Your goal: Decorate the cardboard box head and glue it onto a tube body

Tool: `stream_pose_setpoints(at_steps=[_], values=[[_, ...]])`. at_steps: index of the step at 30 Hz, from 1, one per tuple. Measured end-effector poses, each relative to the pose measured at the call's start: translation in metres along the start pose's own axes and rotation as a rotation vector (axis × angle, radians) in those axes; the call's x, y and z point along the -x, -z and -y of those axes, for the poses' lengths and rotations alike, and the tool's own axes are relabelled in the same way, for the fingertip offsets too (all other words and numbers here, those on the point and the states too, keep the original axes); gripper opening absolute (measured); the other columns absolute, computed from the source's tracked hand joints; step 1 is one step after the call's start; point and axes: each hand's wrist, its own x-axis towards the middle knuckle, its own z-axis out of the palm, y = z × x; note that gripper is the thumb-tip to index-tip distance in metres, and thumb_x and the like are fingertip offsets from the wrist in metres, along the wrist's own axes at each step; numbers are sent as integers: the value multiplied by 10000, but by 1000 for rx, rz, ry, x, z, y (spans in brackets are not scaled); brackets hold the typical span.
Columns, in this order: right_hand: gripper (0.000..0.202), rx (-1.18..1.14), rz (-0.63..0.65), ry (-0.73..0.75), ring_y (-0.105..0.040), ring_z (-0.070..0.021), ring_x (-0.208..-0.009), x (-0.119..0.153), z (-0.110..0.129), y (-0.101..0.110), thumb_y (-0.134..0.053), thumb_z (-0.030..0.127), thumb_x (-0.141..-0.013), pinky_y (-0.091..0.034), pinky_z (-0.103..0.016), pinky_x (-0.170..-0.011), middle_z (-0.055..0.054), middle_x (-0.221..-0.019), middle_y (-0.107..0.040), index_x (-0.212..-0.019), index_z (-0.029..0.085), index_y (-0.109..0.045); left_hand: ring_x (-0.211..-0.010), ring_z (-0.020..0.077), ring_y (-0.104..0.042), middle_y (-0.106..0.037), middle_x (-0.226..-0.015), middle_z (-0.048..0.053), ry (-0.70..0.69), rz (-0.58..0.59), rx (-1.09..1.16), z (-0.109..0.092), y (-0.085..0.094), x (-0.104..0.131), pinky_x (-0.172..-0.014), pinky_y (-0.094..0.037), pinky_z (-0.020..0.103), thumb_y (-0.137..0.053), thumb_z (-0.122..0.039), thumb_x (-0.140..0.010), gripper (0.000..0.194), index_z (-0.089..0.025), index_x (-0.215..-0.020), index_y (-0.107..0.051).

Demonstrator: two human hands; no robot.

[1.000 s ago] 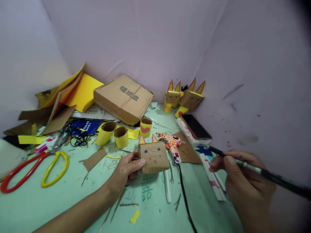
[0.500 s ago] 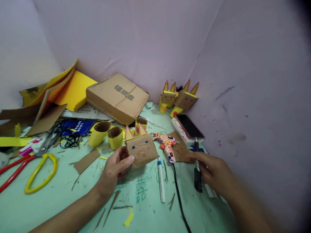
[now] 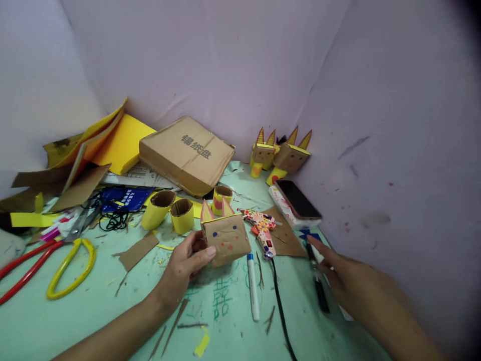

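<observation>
Currently, a cardboard head (image 3: 228, 246) with two pointed ears and drawn dots is held near the middle of the green surface (image 3: 308, 333), its left side pinched between thumb and fingers by the left hand (image 3: 188, 263). At the near right, a blurred black pen (image 3: 320, 291) is seen beside the fingers of the right hand (image 3: 349, 283); whether it is gripped cannot be told. Just right of the head, a blue-ended marker (image 3: 253, 291) and a patterned glue gun (image 3: 264, 231) are laid, with a phone (image 3: 299, 198) placed farther right.
</observation>
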Motion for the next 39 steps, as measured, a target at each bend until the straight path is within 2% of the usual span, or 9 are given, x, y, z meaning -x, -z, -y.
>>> stream_pose_setpoints(at_steps=[4, 8, 11, 17, 20, 23, 29, 34, 39], values=[[384, 45, -3, 467, -686, -194, -668, -7, 55, 0, -434, 27, -793, -454, -265, -512, -51, -838, -734, -949, 226, -722, -741, 192, -626, -717, -917, 52, -27, 33, 5, 1, 1, 0, -698, -484, 287, -742, -405, -706, 481, -173, -1113, -638], [307, 78, 170, 674, -642, -213, -730, -19, 98, -20, -571, -36, -701, -384, -275, -478, -43, -820, -689, -849, 203, -694, -829, 237, -629, -713, -897, 63, -24, 32, -6, 0, 1, 0, -636, -457, 272, -741, -425, -696, 532, -157, -1139, -616], [168, 123, 244, 711, -612, -215, -749, -25, 109, -34, -707, 31, -722, -370, -293, -501, -39, -808, -665, -727, 191, -655, -693, 170, -574, -697, -949, 67, -16, 39, 0, -1, 2, 0, -506, -355, 222, -731, -426, -705, 543, -151, -1155, -601], [150, 171, 353, 734, -581, -197, -714, -26, 105, -38, -725, 81, -775, -317, -322, -512, -19, -766, -656, -715, 187, -639, -458, 78, -347, -574, -647, -24, -4, 20, -33, -1, 4, 1, -412, -215, 200, -727, -463, -675, 541, -129, -1089, -628], [142, 170, 440, 750, -576, -199, -707, -29, 103, -34, -668, 54, -771, -320, -333, -541, -19, -761, -663, -743, 192, -643, -706, 180, -592, -693, -892, 56, -54, 69, 5, -3, 5, 1, -615, -461, 256, -710, -425, -700, 529, -133, -1129, -608], [136, 167, 555, 753, -586, -204, -721, -34, 103, -28, -640, 57, -737, -321, -335, -560, -29, -779, -681, -768, 189, -652, -1036, 285, -604, -683, -1122, 94, -162, 126, -83, -4, 9, 2, -871, -483, 347, -711, -396, -717, 541, -152, -1180, -573], [126, 186, 680, 763, -628, -213, -745, -42, 111, -21, -653, 91, -696, -300, -322, -549, -42, -775, -708, -775, 188, -665, -1092, 323, -578, -606, -1238, 127, -185, 155, -285, -3, 17, 0, -847, -507, 382, -718, -374, -705, 665, -167, -1286, -467], [123, 161, 582, 770, -621, -205, -676, -42, 103, -19, -631, 68, -703, -293, -312, -525, -34, -701, -691, -731, 186, -644, -1088, 320, -576, -588, -1248, 141, -224, 133, -253, -1, 18, -6, -862, -501, 386, -691, -371, -722, 643, -147, -1274, -450], [68, -279, 143, 624, -603, -173, -607, -30, 74, -17, -606, 125, -787, -400, -278, -536, -26, -680, -662, -756, 185, -617, -1080, 308, -587, -591, -1274, 127, -238, 105, -235, -3, 19, -6, -854, -493, 360, -708, -354, -711, 646, -164, -1273, -451]])
